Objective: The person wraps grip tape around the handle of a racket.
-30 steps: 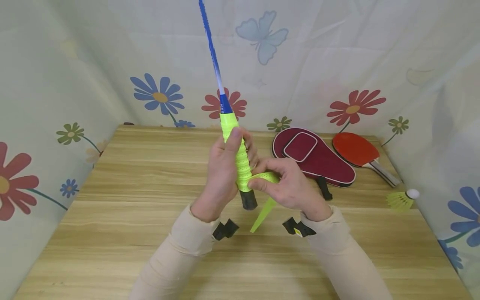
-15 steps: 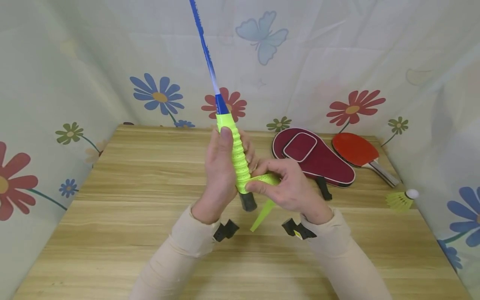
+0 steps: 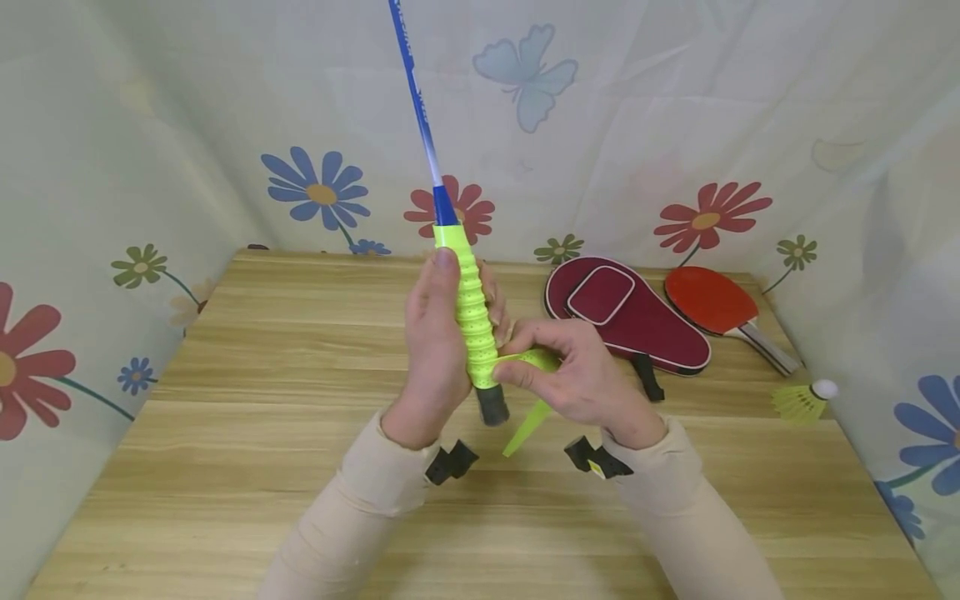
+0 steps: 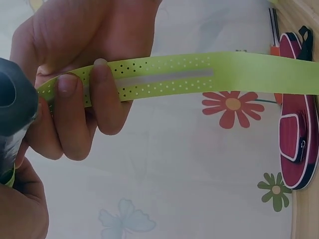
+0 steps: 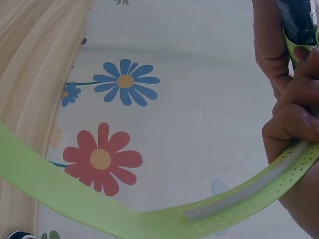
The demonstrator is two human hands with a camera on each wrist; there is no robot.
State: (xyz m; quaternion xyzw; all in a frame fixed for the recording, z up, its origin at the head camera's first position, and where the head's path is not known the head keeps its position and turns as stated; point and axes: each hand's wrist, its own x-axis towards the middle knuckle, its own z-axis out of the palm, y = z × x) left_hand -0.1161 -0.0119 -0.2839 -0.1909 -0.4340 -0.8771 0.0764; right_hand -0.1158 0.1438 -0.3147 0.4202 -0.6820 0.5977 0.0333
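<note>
My left hand (image 3: 438, 342) grips the handle of a badminton racket (image 3: 444, 206), thumb lying along it. Its blue shaft points up and away, and the head is out of view. Ridged, perforated yellow-green grip tape (image 3: 474, 312) covers the handle down to the black butt end (image 3: 492, 406), which is bare. Just above that end, my right hand (image 3: 585, 375) pinches the tape between thumb and fingers. A loose tail (image 3: 527, 429) of it hangs below the hand. In the left wrist view, the tape's underside (image 4: 164, 77) shows a pale strip along its middle.
On the wooden table (image 3: 300, 358), a maroon paddle case (image 3: 652, 329) lies at the back right. Beside it are a red table tennis paddle (image 3: 712, 298), a yellow shuttlecock (image 3: 806, 400) and a small black piece (image 3: 647, 377). Flowered cloth (image 3: 637, 125) stands behind.
The racket handle tilts slightly left and turns a little in my left hand, bringing lettering on the shaft into view. My right hand keeps pinching the tape in nearly the same place.
</note>
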